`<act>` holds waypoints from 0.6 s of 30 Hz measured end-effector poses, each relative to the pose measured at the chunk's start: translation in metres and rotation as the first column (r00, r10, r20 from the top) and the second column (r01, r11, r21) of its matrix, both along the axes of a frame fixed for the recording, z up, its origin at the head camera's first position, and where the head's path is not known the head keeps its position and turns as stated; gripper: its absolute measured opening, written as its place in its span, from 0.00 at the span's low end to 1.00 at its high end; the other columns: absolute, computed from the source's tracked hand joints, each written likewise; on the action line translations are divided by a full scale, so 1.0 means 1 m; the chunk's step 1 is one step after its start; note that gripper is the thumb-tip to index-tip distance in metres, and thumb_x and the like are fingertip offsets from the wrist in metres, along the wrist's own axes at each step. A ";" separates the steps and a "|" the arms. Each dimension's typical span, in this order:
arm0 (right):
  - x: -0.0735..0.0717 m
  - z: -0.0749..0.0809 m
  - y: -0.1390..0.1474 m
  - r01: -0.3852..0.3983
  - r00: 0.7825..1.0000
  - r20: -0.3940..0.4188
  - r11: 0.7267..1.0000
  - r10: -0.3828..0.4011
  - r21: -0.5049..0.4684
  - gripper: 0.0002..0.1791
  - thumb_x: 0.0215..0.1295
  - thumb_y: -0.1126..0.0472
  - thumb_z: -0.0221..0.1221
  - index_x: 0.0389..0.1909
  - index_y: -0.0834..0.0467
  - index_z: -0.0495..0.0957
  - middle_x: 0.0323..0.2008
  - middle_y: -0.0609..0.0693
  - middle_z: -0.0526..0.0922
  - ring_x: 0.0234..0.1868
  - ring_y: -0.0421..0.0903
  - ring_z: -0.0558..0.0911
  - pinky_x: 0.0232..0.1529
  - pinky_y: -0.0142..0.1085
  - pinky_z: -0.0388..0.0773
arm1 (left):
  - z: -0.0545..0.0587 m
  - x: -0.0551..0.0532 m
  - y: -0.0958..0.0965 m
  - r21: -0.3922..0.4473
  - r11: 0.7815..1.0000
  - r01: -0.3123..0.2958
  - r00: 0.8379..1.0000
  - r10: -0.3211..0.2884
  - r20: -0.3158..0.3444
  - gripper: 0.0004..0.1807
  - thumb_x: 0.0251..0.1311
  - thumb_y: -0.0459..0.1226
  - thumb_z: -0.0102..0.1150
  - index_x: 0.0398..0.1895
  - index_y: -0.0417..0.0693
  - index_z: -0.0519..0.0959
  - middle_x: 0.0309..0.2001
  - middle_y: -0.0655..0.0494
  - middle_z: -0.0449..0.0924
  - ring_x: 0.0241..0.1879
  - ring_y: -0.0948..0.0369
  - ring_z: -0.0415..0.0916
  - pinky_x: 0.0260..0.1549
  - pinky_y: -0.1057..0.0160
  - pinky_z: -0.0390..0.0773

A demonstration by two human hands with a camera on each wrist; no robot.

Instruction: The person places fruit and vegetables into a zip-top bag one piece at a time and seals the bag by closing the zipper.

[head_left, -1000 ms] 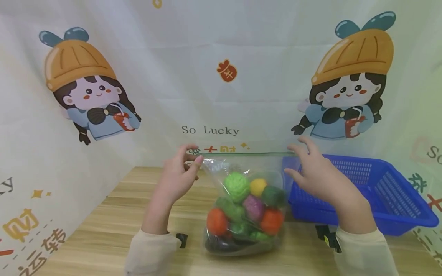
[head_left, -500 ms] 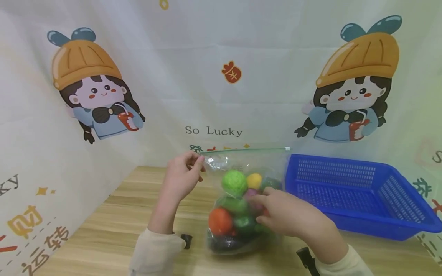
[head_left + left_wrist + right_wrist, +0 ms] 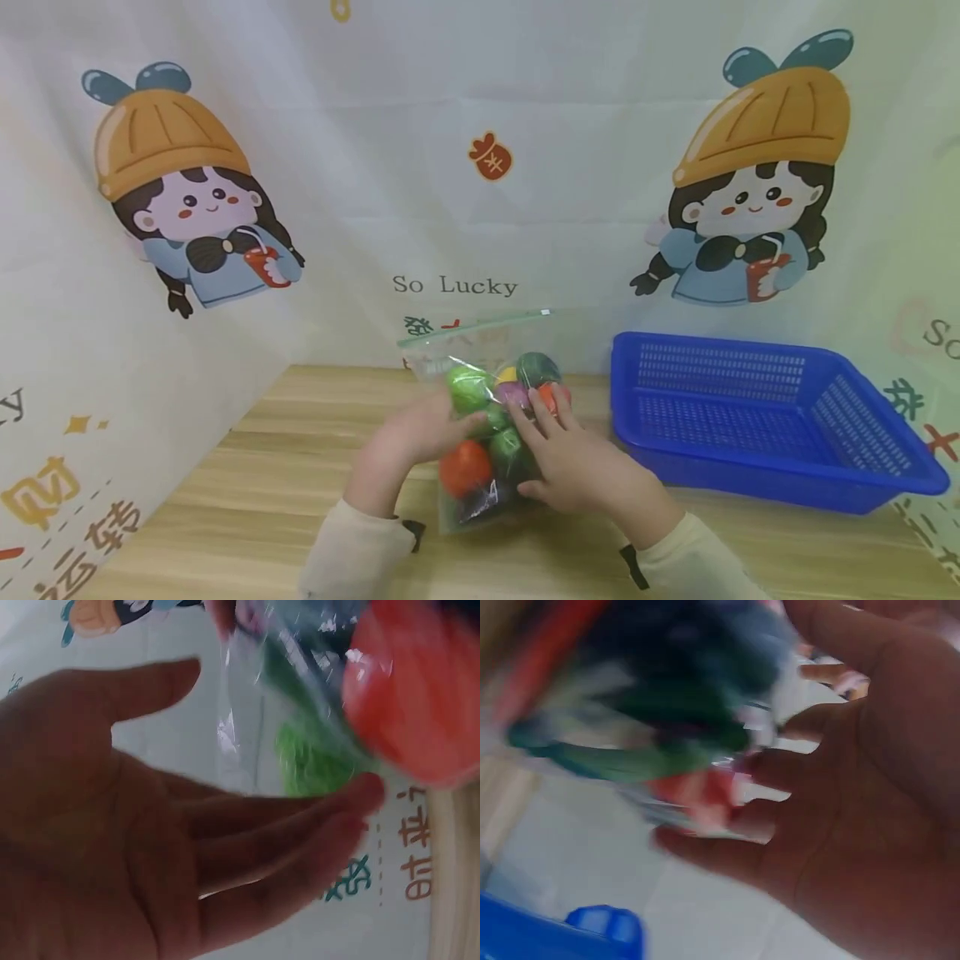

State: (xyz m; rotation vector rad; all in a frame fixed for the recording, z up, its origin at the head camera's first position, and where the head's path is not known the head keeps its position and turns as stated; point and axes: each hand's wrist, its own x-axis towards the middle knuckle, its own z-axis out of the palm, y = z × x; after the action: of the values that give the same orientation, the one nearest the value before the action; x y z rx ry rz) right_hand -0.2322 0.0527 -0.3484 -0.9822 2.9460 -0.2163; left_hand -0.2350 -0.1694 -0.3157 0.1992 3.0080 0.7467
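A clear slider bag (image 3: pixel 480 327) full of vegetable and fruit shapes stands tilted on the table, its green closure strip running along the top with a white slider (image 3: pixel 545 312) at the right end. Through the plastic show a green cabbage (image 3: pixel 468 388), a red tomato-like ball (image 3: pixel 465 468), a purple piece (image 3: pixel 512 395) and a dark green one (image 3: pixel 538 369). My left hand (image 3: pixel 420 429) is at the bag's left side, thumb apart from the extended fingers. Spread fingers of my right hand (image 3: pixel 577 462) lie against its right front.
A blue perforated plastic basket (image 3: pixel 750 475) stands to the right on the wooden table (image 3: pixel 247 467). Behind hangs a pale printed cloth (image 3: pixel 360 167) with cartoon figures. Dark straps show at both sleeve cuffs.
My left hand has left the closure strip and come down to the bag's side. My right hand left the top right corner for the bag's front. The bag has shifted left and tilted.
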 end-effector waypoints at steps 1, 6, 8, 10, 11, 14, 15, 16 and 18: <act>-0.002 -0.003 -0.002 -0.006 1.000 -0.006 1.000 0.006 0.012 0.54 0.74 0.40 0.64 0.87 0.55 0.45 0.86 0.68 0.43 0.85 0.74 0.39 0.72 0.62 0.75 | -0.003 -0.001 0.003 -0.020 0.999 0.027 0.999 -0.026 0.035 0.47 0.77 0.56 0.56 0.81 0.28 0.57 0.72 0.30 0.73 0.72 0.36 0.74 0.72 0.35 0.74; -0.015 -0.015 -0.006 -0.010 1.000 0.024 1.000 0.010 -0.006 0.53 0.74 0.36 0.61 0.88 0.51 0.44 0.86 0.66 0.39 0.85 0.73 0.37 0.69 0.61 0.79 | -0.019 -0.008 0.010 -0.059 0.995 0.077 0.985 -0.067 0.161 0.57 0.75 0.63 0.54 0.84 0.30 0.42 0.73 0.29 0.72 0.72 0.39 0.74 0.74 0.37 0.73; -0.019 -0.017 -0.004 -0.016 0.996 0.086 0.999 0.020 -0.041 0.53 0.75 0.36 0.60 0.88 0.48 0.42 0.87 0.65 0.37 0.86 0.71 0.40 0.73 0.61 0.76 | -0.024 -0.011 0.008 -0.034 0.997 0.076 0.984 -0.069 0.164 0.59 0.74 0.63 0.56 0.85 0.31 0.39 0.74 0.29 0.70 0.73 0.38 0.72 0.75 0.37 0.71; -0.021 -0.018 -0.002 -0.020 0.988 0.149 0.998 0.029 -0.065 0.54 0.75 0.36 0.61 0.88 0.46 0.40 0.87 0.65 0.37 0.85 0.69 0.49 0.74 0.61 0.75 | -0.027 -0.013 0.006 0.001 0.997 0.073 0.985 -0.073 0.158 0.62 0.72 0.63 0.59 0.85 0.31 0.38 0.76 0.28 0.67 0.75 0.37 0.69 0.75 0.36 0.70; -0.020 -0.016 0.000 -0.017 0.983 0.182 0.997 0.030 -0.071 0.54 0.74 0.36 0.62 0.88 0.44 0.40 0.87 0.65 0.38 0.84 0.68 0.55 0.74 0.61 0.75 | -0.029 -0.014 0.004 0.018 0.997 0.078 0.985 -0.080 0.152 0.63 0.70 0.63 0.61 0.85 0.31 0.38 0.77 0.28 0.66 0.76 0.36 0.68 0.76 0.36 0.69; -0.015 -0.009 0.005 -0.010 0.967 0.255 0.998 0.026 -0.061 0.55 0.71 0.37 0.66 0.88 0.43 0.43 0.86 0.66 0.44 0.78 0.65 0.70 0.74 0.60 0.75 | -0.031 -0.014 0.001 0.070 0.991 0.118 0.982 -0.127 0.139 0.66 0.66 0.61 0.69 0.85 0.31 0.38 0.77 0.29 0.65 0.77 0.37 0.68 0.76 0.37 0.69; -0.013 -0.005 0.007 -0.009 0.965 0.262 0.999 0.021 -0.048 0.54 0.70 0.37 0.66 0.87 0.42 0.46 0.85 0.65 0.50 0.76 0.63 0.74 0.73 0.59 0.76 | -0.029 -0.014 0.001 0.079 0.988 0.136 0.980 -0.146 0.136 0.66 0.64 0.60 0.70 0.85 0.32 0.40 0.78 0.31 0.66 0.77 0.38 0.68 0.76 0.38 0.70; -0.010 0.000 0.009 -0.013 0.964 0.264 0.999 0.021 -0.035 0.53 0.69 0.37 0.67 0.87 0.42 0.49 0.84 0.63 0.56 0.75 0.61 0.76 0.73 0.58 0.76 | -0.028 -0.013 0.001 0.088 0.983 0.159 0.976 -0.170 0.134 0.66 0.63 0.59 0.72 0.86 0.34 0.42 0.78 0.32 0.67 0.77 0.40 0.68 0.76 0.39 0.70; -0.006 0.009 0.014 -0.018 0.962 0.271 0.999 0.024 -0.026 0.47 0.70 0.37 0.66 0.85 0.44 0.57 0.78 0.59 0.71 0.72 0.57 0.79 0.74 0.57 0.76 | -0.024 -0.012 0.003 0.090 0.973 0.212 0.966 -0.222 0.129 0.62 0.63 0.57 0.74 0.86 0.37 0.48 0.77 0.36 0.69 0.76 0.42 0.69 0.76 0.40 0.71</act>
State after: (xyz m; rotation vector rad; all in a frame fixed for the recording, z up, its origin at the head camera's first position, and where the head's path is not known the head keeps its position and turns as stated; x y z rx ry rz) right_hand -0.2378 0.0665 -0.3397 -0.9045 2.6887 -0.3552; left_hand -0.2466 -0.1669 -0.3397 0.4518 2.7709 0.8160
